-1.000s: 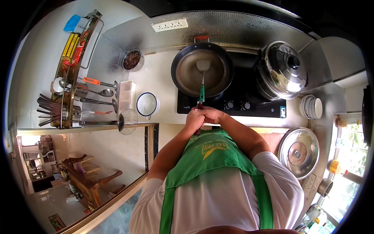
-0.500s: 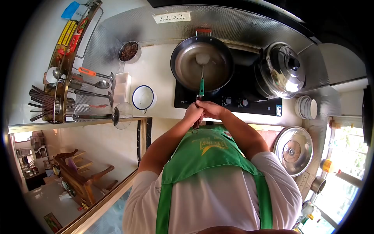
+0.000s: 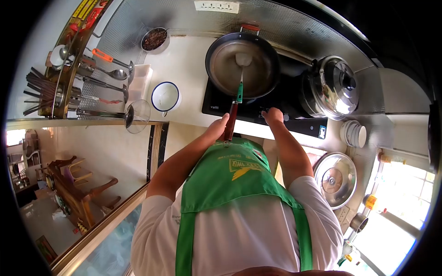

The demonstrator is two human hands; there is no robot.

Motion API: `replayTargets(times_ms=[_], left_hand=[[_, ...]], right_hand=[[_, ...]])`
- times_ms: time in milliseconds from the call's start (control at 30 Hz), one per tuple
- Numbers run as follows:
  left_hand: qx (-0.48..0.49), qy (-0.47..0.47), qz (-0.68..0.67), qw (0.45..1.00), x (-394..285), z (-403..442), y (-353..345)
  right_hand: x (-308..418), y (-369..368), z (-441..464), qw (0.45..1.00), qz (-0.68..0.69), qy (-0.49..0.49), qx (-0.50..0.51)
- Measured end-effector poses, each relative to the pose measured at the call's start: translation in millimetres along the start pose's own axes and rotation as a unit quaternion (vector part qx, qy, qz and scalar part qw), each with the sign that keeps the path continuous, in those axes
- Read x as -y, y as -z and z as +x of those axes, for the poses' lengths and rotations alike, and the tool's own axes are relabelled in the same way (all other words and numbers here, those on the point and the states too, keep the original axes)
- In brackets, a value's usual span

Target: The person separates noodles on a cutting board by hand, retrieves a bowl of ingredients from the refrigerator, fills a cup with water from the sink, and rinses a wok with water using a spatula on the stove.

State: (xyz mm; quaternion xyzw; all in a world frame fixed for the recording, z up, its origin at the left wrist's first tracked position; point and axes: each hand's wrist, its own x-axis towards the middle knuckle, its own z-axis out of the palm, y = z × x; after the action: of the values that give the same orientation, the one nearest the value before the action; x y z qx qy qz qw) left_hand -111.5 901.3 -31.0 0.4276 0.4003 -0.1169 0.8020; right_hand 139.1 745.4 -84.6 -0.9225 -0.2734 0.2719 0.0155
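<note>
My left hand [image 3: 218, 128] is at the dark red handle [image 3: 231, 120] of the wok [image 3: 221, 83], its thumb along the left side and most fingers hidden underneath. In line with that handle, a green-handled utensil [image 3: 240, 92] reaches into the wok; its pale, rounded head rests near the middle of the bottom. My right hand [image 3: 274, 116] is closed at the front of the black gas stove [image 3: 221, 104], over the left control knob. A second knob [image 3: 286, 117] shows just right of those fingers.
A lidded steel pot [image 3: 338, 87] stands on the stove's right side. To the left are a white enamel mug [image 3: 165, 97] and a metal pot of dark dried bits [image 3: 155, 40]. Utensils hang from a wall rack [image 3: 69, 69]. Stacked bowls [image 3: 353, 133] and a round steel lid [image 3: 335, 180] sit at right.
My right hand has left the wok's handle and moved right to the stove knob. My left hand stays at the handle. The camera view has shifted slightly.
</note>
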Motion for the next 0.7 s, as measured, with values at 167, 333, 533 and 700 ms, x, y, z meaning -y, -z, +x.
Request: replayTargets(times_ms=[167, 333, 533, 700], left_hand=[[-0.086, 0.008, 0.047, 0.995, 4.1, -14.8, 38.1], [-0.147, -0.002, 0.007, 0.989, 10.3, -28.0, 65.4], [-0.159, 0.016, -0.01, 0.987, 27.1, -35.3, 103.4], [-0.205, 0.036, -0.058, 0.976, 44.3, -48.7, 145.5]], right_hand=[[-7.7, -11.1, 7.6, 0.999, -0.01, -0.025, -0.042], [-4.9, -15.5, 21.3, 0.998, -0.065, 0.026, 0.004], [-25.2, -36.2, 42.9, 0.977, -0.168, 0.128, 0.04], [-19.8, -9.2, 21.8, 0.972, -0.189, 0.134, 0.027]])
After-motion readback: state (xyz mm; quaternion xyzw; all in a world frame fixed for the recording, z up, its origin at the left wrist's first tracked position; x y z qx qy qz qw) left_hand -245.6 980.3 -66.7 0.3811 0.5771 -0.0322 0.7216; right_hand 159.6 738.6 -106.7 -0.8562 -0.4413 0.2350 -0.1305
